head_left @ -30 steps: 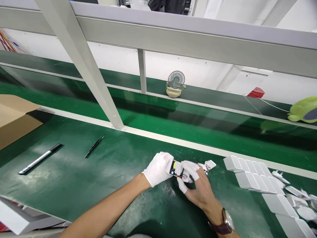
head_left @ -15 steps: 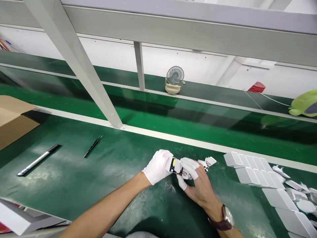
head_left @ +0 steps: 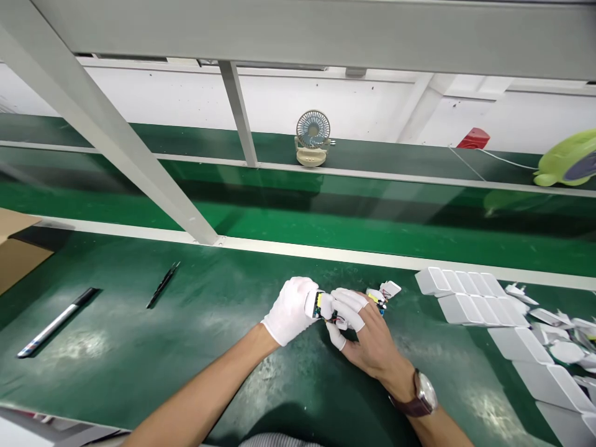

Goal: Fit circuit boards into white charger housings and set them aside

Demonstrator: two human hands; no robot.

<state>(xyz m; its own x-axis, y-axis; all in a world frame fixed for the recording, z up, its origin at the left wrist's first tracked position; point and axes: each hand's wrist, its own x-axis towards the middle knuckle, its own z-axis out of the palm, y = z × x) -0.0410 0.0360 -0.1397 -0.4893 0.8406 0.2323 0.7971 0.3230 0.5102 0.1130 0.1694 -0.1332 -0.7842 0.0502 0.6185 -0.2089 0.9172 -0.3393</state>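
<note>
Green bench top (head_left: 209,354) beneath my grip; white casings (head_left: 482,309) in rows well to its right. My gloved left hand (head_left: 291,310) curls around the white-cased circuit board (head_left: 318,305); my right hand (head_left: 365,332) closes on its other end, contact partly hidden. Thin wires (head_left: 336,320) between could pull loose if my hands draw apart.
</note>
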